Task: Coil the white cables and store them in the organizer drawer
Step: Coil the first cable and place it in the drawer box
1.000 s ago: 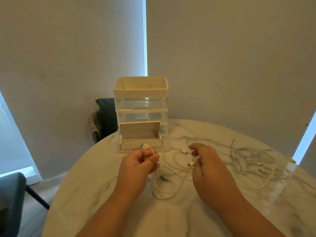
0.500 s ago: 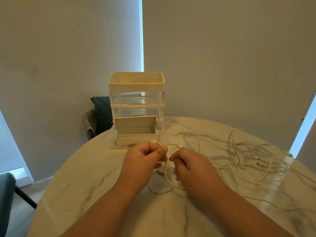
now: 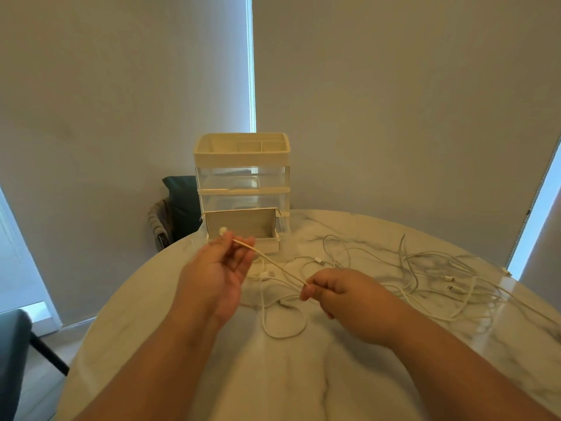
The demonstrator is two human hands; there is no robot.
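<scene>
Pale grey roller blinds [image 3: 394, 101] cover the whole far wall, with a thin strip of daylight [image 3: 251, 62] between two of them and brighter slits at both edges. In front of them a round white marble worktop [image 3: 303, 375] with grey veins fills the lower part of the view. Beyond its far edge a dark green chair [image 3: 182, 202] shows, and another dark seat [image 3: 12, 360] sits at the lower left.

At the far side of the worktop stands a cream and clear plastic desk organizer [image 3: 243, 183] with a divided tray on top. Its bottom drawer [image 3: 243, 226] is pulled open toward the person.

A loose tangle of white cables [image 3: 425, 268] sprawls over the right half of the worktop. One thin white cable [image 3: 273, 262] is lifted out of it and runs taut between the hands, and its slack drops into a loop [image 3: 282, 326] on the marble.

The left hand [image 3: 218, 268] is raised in front of the drawer and pinches the cable just behind its small white plug [image 3: 223, 230], which sticks up past the fingertips. The right hand [image 3: 343, 293] sits lower and pinches the same cable between thumb and forefinger, with the other fingers curled in.

Half a second ago the two hands were almost touching, with the cable slack between them. Now they are drawn apart and the span is straight. The organizer and the tangle lie as before.
</scene>
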